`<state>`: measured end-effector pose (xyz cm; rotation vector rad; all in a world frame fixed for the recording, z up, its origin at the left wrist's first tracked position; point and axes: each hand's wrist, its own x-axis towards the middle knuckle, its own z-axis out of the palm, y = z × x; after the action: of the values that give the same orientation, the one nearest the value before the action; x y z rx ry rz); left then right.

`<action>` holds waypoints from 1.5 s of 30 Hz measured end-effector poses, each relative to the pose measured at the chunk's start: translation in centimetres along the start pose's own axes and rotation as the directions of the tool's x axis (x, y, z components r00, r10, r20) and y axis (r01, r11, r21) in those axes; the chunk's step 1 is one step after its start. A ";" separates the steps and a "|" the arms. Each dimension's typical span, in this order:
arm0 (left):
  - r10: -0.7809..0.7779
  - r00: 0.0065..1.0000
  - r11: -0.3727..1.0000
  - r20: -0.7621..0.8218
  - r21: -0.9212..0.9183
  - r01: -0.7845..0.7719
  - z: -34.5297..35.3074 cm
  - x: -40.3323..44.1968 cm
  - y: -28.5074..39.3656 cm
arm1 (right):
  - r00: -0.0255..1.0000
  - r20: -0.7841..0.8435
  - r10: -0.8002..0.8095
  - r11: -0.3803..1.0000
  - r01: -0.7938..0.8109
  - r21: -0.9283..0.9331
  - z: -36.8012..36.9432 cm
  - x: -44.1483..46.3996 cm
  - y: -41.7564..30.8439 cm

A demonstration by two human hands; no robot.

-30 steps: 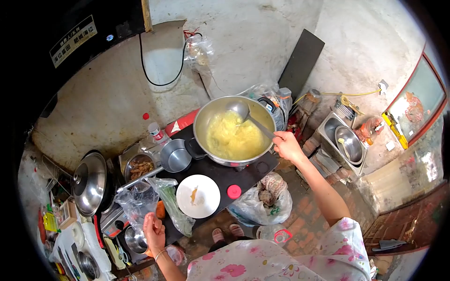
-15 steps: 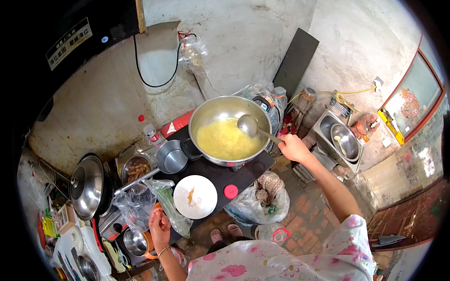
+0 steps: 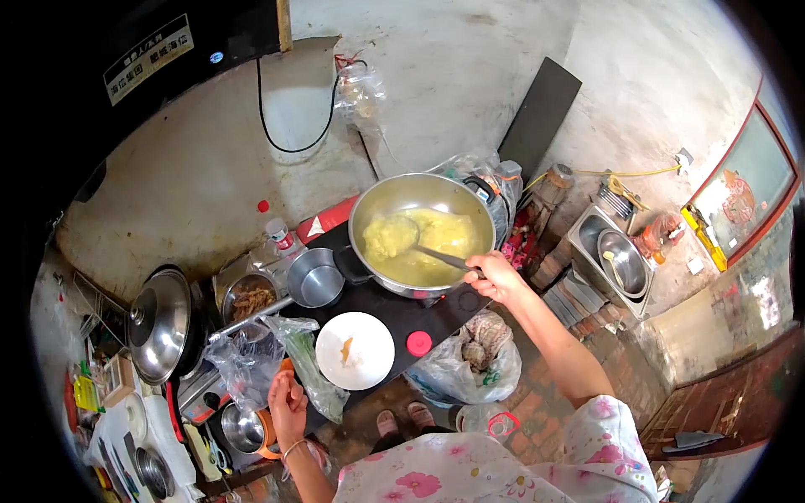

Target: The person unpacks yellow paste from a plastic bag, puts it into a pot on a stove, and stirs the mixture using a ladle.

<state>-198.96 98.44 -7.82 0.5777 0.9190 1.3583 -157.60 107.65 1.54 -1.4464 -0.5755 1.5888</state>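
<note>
My right hand (image 3: 496,277) is closed around the handle of a metal ladle (image 3: 449,258). The ladle's bowl lies at the left side of a large steel pot (image 3: 369,201), in yellowish, lumpy food (image 3: 436,236) that partly covers it. My left hand (image 3: 288,406) is low at the left with its fingers curled; whatever they hold, if anything, is hidden. By its fingertips are a small orange thing (image 3: 287,365) and a clear plastic bag (image 3: 245,377). Close by are a bag of green vegetables (image 3: 312,362) and a steel cup with an orange handle (image 3: 267,432).
A white plate (image 3: 369,369) with scraps, a red lid (image 3: 418,343) and a grey saucepan (image 3: 315,278) stand on the dark counter (image 3: 449,314). A lidded wok (image 3: 159,331) is at the left. A filled plastic bag (image 3: 470,369) sits below the counter edge; a sink (image 3: 583,239) is at the right.
The ladle's bowl has moved left in the pot and lower into the food, my right hand shifting left and down with the handle. My left hand stays nearly still; the view has shifted slightly.
</note>
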 end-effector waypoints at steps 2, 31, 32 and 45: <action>0.004 1.000 1.000 -0.014 0.003 -0.004 -0.3 0.0 0.0 | 0.995 -0.040 -0.097 0.988 0.091 -0.124 0.0 -0.7 -0.8; -0.265 0.958 0.584 0.112 0.809 0.068 -5.3 4.1 -7.6 | 0.979 -0.187 -0.077 0.975 0.035 -0.219 2.4 0.5 1.6; -0.115 0.985 0.464 0.131 0.884 -0.063 -6.8 4.7 -8.8 | 0.978 -0.193 -0.076 0.976 0.033 -0.216 2.4 1.0 1.9; -0.060 0.994 0.401 0.094 0.914 -0.062 -11.7 6.7 -7.2 | 0.936 -0.235 -0.262 0.948 0.205 -0.242 3.3 -1.7 0.3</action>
<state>-204.80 102.06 -21.46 1.4987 1.5711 0.6600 -160.95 106.84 2.88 -1.6498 -0.7479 1.1496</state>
